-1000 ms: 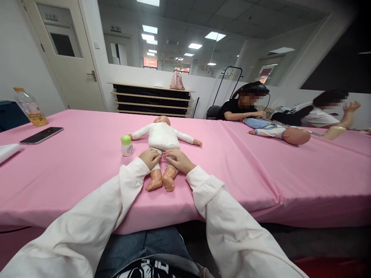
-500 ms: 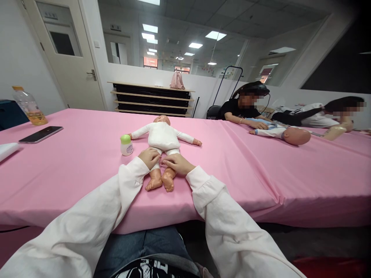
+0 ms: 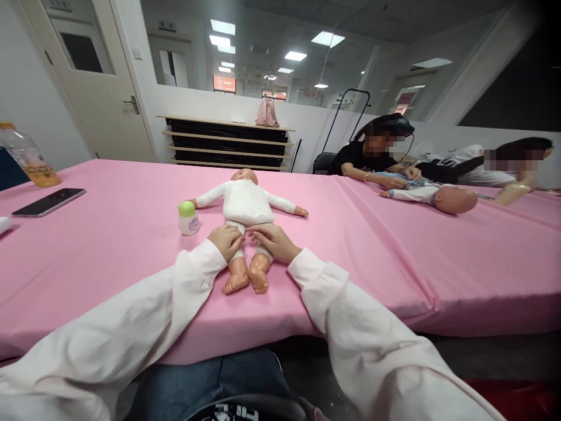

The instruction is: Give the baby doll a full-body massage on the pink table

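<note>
The baby doll [image 3: 245, 204] lay on its back at the centre of the frame on the pink tablecloth [image 3: 109, 245], head toward the top of the picture, arms spread to either side, bare feet pointing toward the lower edge. The left hand [image 3: 225, 241] rested on the doll's leg at the left of the pair, just below the white garment's hem; its fingers were curled over the thigh and held close together, the tips against the garment's lower edge. The right hand [image 3: 272, 241] lay on the other leg, fingers extended and close together, the fingertips [image 3: 254, 233] reaching toward the doll's crotch at the hem. Whether either hand pinched the fabric could not be told. The two hands sat just beside each other, nearly touching above the doll's knees. A small white bottle with a green cap [image 3: 188, 217] stood upright left of centre, near the doll's outstretched arm. A dark phone [image 3: 49, 202] lay flat at the left edge. A second doll [image 3: 438, 197] lay at the upper right, with another person's hands [image 3: 401, 177] on it.
</note>
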